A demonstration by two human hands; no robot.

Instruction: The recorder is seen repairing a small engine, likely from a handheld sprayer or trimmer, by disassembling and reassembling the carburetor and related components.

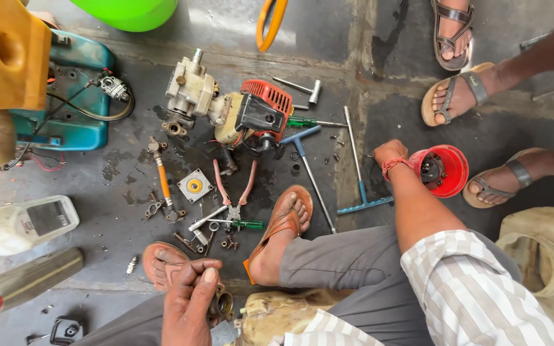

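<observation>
Low at the frame's bottom edge, the left hand [190, 304] curls closed around a small round brass-coloured metal part [222, 304] by the sandalled foot. Farther right, the right hand [389, 157] grips a red plastic cup-shaped housing [447, 170], dark metal inside, above the grimy concrete floor [117, 192].

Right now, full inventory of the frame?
small engine: 1, red and cream, floor centre
T-handle wrenches: 2, blue, right of the engine
pliers: 1, pink-handled, below the engine
screwdrivers: 2, green-handled
bottles: 2, red caps, left edge
teal machine: 1, upper left
loose small parts: several, grey floor
other people's sandalled feet: 3, upper right
own sandalled feet: 2, bottom centre
right hand: on red cup-shaped part
left hand: fingers on brass-coloured part
</observation>
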